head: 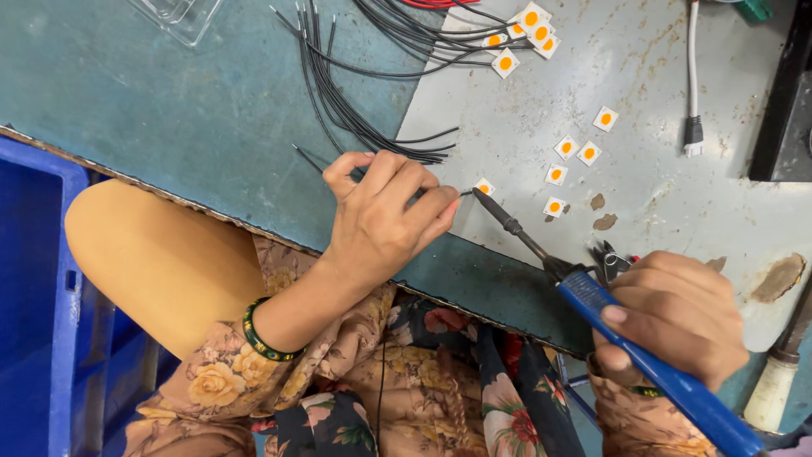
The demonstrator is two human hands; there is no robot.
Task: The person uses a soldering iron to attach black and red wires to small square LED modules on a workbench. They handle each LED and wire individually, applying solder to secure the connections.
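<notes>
My left hand (385,211) pinches a thin black wire (311,158), its bare end held against a small white square chip with an orange dot (484,186) on the grey plate. My right hand (677,317) grips the blue handle of a soldering iron (609,317); the iron's dark tip reaches the same chip from the right. Loose chips of the same kind (578,154) lie just right of it. A bundle of black wires (355,101) fans out on the bench above my left hand.
More chips with wires attached (529,30) lie at the top. A white cable with a plug (694,127) hangs at the right. A clear plastic tray (178,13) sits top left, a blue crate (34,279) at the left, small cutters (611,261) beside my right hand.
</notes>
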